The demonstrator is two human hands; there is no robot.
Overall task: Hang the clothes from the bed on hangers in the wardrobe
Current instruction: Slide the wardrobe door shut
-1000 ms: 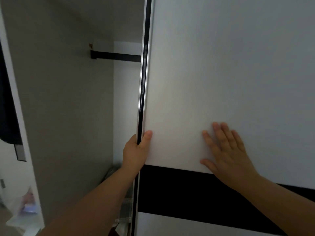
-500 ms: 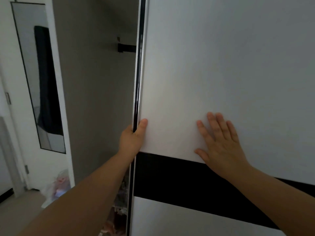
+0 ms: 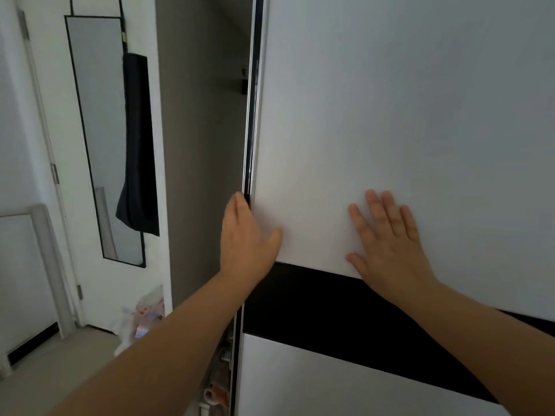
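Note:
The white sliding wardrobe door point(image 3: 390, 115) with a black band fills the right of the head view. My left hand point(image 3: 246, 241) grips its left metal edge, thumb on the front, fingers hidden round the edge. My right hand point(image 3: 387, 238) presses flat on the white panel just above the black band. Left of the door is a narrow gap into the wardrobe, where only the end of the dark hanging rail point(image 3: 242, 85) shows. No hangers, clothes or bed are in view.
The wardrobe's grey side panel point(image 3: 204, 145) stands left of the gap. On the wall beyond hang a tall mirror point(image 3: 99, 130) and a dark garment point(image 3: 138, 145). A plastic bag point(image 3: 141, 319) lies on the floor. Small items point(image 3: 219, 385) sit low inside the wardrobe.
The door has slid left under both hands, narrowing the gap until the rail is nearly hidden. My view has turned left, bringing the mirror and dark garment into sight.

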